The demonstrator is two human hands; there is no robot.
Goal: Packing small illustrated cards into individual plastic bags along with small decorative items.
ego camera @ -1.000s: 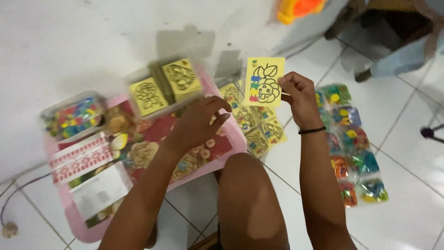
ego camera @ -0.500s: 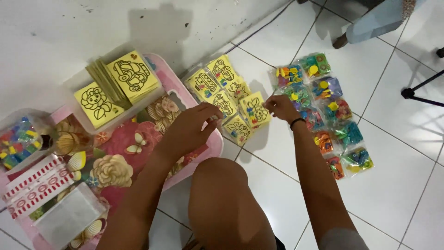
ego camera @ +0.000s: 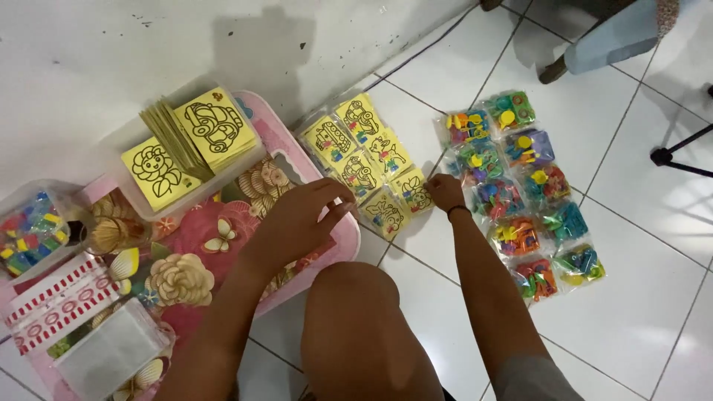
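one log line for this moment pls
right hand: on bagged yellow card, floor row | left hand: over pink tray, holding nothing

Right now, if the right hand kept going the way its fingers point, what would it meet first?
The right hand points left at the yellow picture card packets; it seems to touch the nearest one already, though depth is unclear.

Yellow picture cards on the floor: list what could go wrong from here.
1. The right hand rests on the end card of the bagged yellow cards; a nudge could skew the overlapping row.
2. The left hand hovers over the pink tray, whose edge almost touches that row.
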